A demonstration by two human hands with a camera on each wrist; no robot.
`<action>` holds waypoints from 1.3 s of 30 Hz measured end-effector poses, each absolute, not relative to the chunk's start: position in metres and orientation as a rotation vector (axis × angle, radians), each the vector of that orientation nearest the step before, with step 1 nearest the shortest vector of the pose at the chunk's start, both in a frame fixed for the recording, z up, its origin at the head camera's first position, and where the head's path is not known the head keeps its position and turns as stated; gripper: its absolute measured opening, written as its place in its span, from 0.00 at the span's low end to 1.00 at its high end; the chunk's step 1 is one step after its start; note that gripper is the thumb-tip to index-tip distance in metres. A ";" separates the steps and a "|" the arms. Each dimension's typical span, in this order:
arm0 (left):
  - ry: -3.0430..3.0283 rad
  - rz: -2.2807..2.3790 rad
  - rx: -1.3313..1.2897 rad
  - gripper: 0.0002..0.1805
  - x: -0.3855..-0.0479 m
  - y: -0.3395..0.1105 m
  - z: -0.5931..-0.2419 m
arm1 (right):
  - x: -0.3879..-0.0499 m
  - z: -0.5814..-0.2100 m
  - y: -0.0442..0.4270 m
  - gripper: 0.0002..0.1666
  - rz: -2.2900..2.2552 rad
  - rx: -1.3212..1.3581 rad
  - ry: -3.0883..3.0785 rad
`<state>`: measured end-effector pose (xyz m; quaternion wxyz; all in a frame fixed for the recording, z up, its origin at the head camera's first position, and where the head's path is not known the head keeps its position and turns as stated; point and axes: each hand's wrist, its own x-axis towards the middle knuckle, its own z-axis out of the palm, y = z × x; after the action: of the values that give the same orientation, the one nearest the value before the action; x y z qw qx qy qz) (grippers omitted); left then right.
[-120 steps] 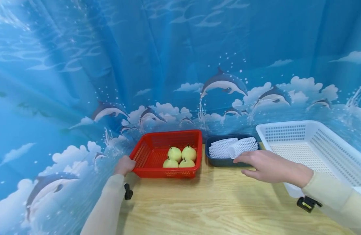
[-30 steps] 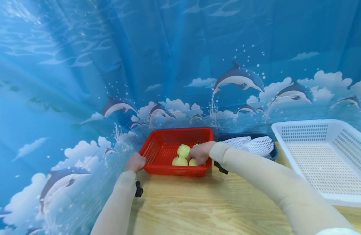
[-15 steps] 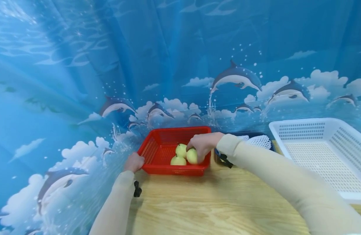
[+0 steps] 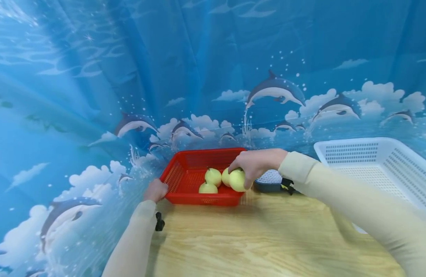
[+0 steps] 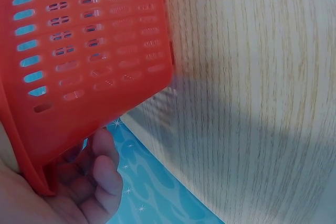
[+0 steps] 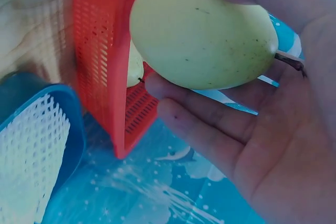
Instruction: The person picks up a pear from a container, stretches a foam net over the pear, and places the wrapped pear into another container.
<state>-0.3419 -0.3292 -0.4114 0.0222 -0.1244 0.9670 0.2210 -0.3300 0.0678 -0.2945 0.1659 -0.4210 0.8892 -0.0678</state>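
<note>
My left hand (image 4: 155, 190) grips the left end of the red plastic basket (image 4: 187, 199); in the left wrist view its fingers (image 5: 107, 177) curl under the basket's rim. Three pale yellow-green pears sit inside, the middle one (image 4: 213, 176) leaning near a front one (image 4: 208, 188). My right hand (image 4: 257, 163) holds another pear (image 4: 237, 181) at the basket's right rim. In the right wrist view, thumb and fingers pinch that pear (image 6: 202, 38) from both sides, its stem pointing toward the palm. White foam net sleeves (image 6: 31, 153) lie in the dark blue tray (image 6: 73, 124).
The dark blue tray stands right of the red basket, partly behind my right wrist in the head view. Farther right is a large white slotted basket (image 4: 353, 149). All stand on a wooden table (image 4: 216, 238) against a blue dolphin-print sheet (image 4: 199, 77).
My right hand went from beside the blue tray into the red basket, took hold of a pear, and raised it rightward to the rim. My left hand has kept its grip on the basket.
</note>
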 end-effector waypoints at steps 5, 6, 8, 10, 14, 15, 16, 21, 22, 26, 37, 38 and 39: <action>3.029 0.635 -0.364 0.16 -0.340 -0.328 -0.409 | -0.317 -0.295 0.087 0.35 -0.196 -1.144 2.526; 3.034 0.626 -0.357 0.16 -0.340 -0.328 -0.409 | -0.315 -0.296 0.091 0.34 -0.194 -1.133 2.520; 3.038 0.621 -0.344 0.17 -0.340 -0.329 -0.409 | -0.308 -0.298 0.098 0.33 -0.181 -1.111 2.512; 3.036 0.620 -0.337 0.18 -0.339 -0.329 -0.408 | -0.302 -0.301 0.104 0.33 -0.162 -1.105 2.509; 3.024 0.620 -0.347 0.19 -0.340 -0.329 -0.407 | -0.288 -0.309 0.114 0.31 -0.155 -1.103 2.502; 3.021 0.619 -0.349 0.19 -0.339 -0.328 -0.408 | -0.285 -0.312 0.116 0.31 -0.156 -1.106 2.502; 3.018 0.618 -0.351 0.19 -0.340 -0.329 -0.408 | -0.282 -0.314 0.119 0.31 -0.158 -1.104 2.503; 3.006 0.629 -0.358 0.19 -0.341 -0.329 -0.410 | -0.272 -0.325 0.131 0.32 -0.160 -1.082 2.524; 3.004 0.631 -0.362 0.19 -0.341 -0.329 -0.410 | -0.271 -0.327 0.134 0.33 -0.163 -1.070 2.529; 2.997 0.648 -0.365 0.19 -0.340 -0.329 -0.410 | -0.265 -0.338 0.143 0.37 -0.197 -1.026 2.540; 2.997 0.672 -0.354 0.18 -0.343 -0.331 -0.412 | -0.261 -0.379 0.161 0.32 -0.199 -1.006 2.623; 2.996 0.673 -0.357 0.18 -0.343 -0.331 -0.412 | -0.262 -0.382 0.162 0.31 -0.201 -1.002 2.628; 2.997 0.674 -0.354 0.18 -0.343 -0.332 -0.412 | -0.262 -0.385 0.163 0.31 -0.202 -0.995 2.630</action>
<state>-0.3434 -0.3315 -0.4123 0.0247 -0.1145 0.9689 0.2180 -0.2618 0.1628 -0.3846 0.1604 -0.3485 0.9208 -0.0708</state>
